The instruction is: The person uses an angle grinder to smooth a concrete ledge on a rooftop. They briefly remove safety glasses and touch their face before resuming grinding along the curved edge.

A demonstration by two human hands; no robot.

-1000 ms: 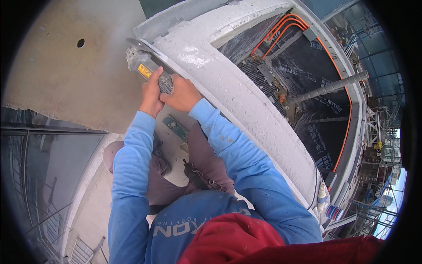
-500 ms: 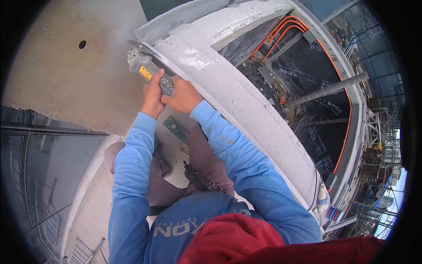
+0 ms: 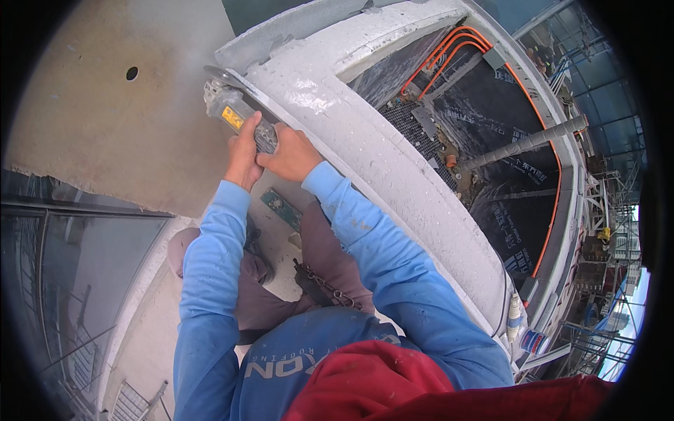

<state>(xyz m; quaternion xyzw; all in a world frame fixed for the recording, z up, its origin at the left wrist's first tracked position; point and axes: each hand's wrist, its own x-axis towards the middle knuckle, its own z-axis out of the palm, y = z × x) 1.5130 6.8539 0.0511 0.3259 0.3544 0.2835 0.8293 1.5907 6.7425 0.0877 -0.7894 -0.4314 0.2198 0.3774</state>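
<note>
Both hands are wrapped round a dusty angle grinder (image 3: pixel 242 116) with a yellow label on its body. My left hand (image 3: pixel 243 156) grips it from the left, thumb along the top. My right hand (image 3: pixel 293 151) closes on the rear of the body from the other side. The grinder's round disc (image 3: pixel 223 72) meets the upper left edge of a pale concrete ledge (image 3: pixel 379 133), near a raised lip (image 3: pixel 281 35). Whether the disc spins or cuts in cannot be made out.
Right of the ledge is a recess lined with black sheet (image 3: pixel 509 161), with orange conduits (image 3: pixel 484 42) and a wrapped pipe (image 3: pixel 526 142). A brownish board (image 3: pixel 105 91) with a hole lies left. A green strip (image 3: pixel 282 207) rests between my legs; a tub (image 3: pixel 533 342) stands lower right.
Almost nothing differs. The grinder and both hands hold nearly the same place at the ledge's edge, with only a tiny shift.
</note>
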